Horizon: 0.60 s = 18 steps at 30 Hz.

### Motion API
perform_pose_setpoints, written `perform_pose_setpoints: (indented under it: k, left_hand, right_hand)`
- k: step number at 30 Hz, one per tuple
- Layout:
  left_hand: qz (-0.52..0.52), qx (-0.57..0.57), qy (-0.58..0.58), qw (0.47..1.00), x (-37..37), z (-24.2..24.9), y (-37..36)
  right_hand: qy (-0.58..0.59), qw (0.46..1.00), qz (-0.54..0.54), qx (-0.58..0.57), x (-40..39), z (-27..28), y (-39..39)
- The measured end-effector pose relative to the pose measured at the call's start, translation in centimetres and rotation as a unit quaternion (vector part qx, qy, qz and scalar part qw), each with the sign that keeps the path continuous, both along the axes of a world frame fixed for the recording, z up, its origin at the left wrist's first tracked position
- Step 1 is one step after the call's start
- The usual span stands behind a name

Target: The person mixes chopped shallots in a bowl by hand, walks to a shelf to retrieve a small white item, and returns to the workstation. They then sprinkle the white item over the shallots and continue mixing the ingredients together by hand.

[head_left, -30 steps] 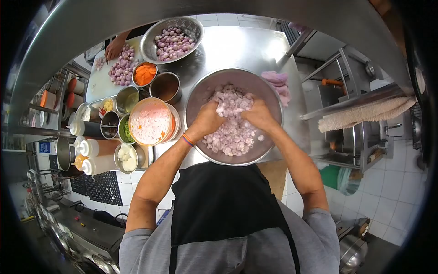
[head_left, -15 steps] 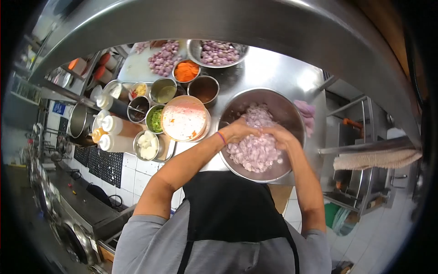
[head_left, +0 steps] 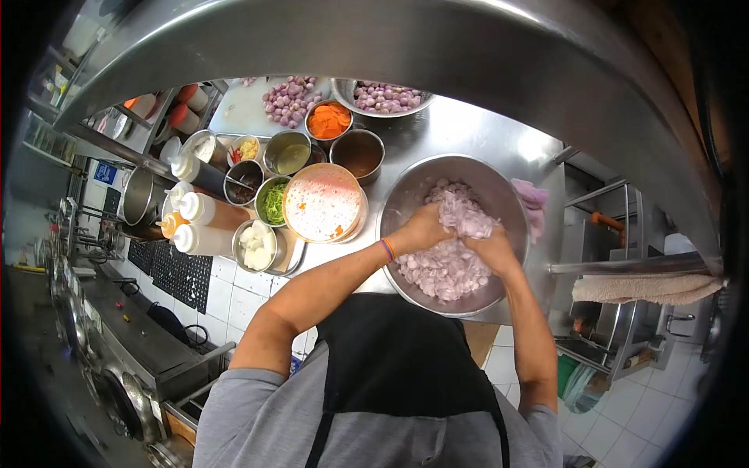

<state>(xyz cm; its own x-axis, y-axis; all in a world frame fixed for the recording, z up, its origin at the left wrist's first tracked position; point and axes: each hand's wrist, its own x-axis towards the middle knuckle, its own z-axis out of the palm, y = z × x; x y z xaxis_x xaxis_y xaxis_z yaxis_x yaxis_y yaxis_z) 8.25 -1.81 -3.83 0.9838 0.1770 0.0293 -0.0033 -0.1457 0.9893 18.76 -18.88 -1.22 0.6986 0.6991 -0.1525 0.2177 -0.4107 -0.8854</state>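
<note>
A large steel bowl (head_left: 509, 269) in front of me holds a heap of sliced shallots (head_left: 446, 273). Both of my hands are inside it, lifting a clump of slices between them. My left hand (head_left: 425, 228) grips the clump from its left side, fingers partly buried. From the right, my right hand (head_left: 494, 248) presses against the same clump, and its fingertips are hidden under the slices. More slices lie loose below my hands. A coloured band (head_left: 387, 249) circles my left wrist.
Whole shallots sit in a steel colander (head_left: 425, 100) and on a white cutting board (head_left: 230, 113). Containers of orange slices (head_left: 328, 121), chopped greens (head_left: 273, 204) and white pieces (head_left: 257, 246) stand left, beside squeeze bottles (head_left: 201, 239). A pink cloth (head_left: 532, 204) lies right of the bowl.
My hands have moved apart and raised a clump of sliced shallots between them; before, they were close together over the heap. The view has shifted slightly.
</note>
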Motion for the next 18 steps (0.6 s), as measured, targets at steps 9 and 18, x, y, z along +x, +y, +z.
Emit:
perform_pose_setpoints:
  k: [9,18]
  left_hand:
    - [-0.039,0.405,0.066,0.911,-4.8,3.2,-0.3]
    - [-0.111,0.183,0.198,0.957,-4.1,0.4,-2.9]
  right_hand:
    - [-0.180,0.914,0.145,-0.333,-2.4,5.1,-1.4]
    - [0.344,0.930,-0.094,-0.091,-5.0,0.5,0.4]
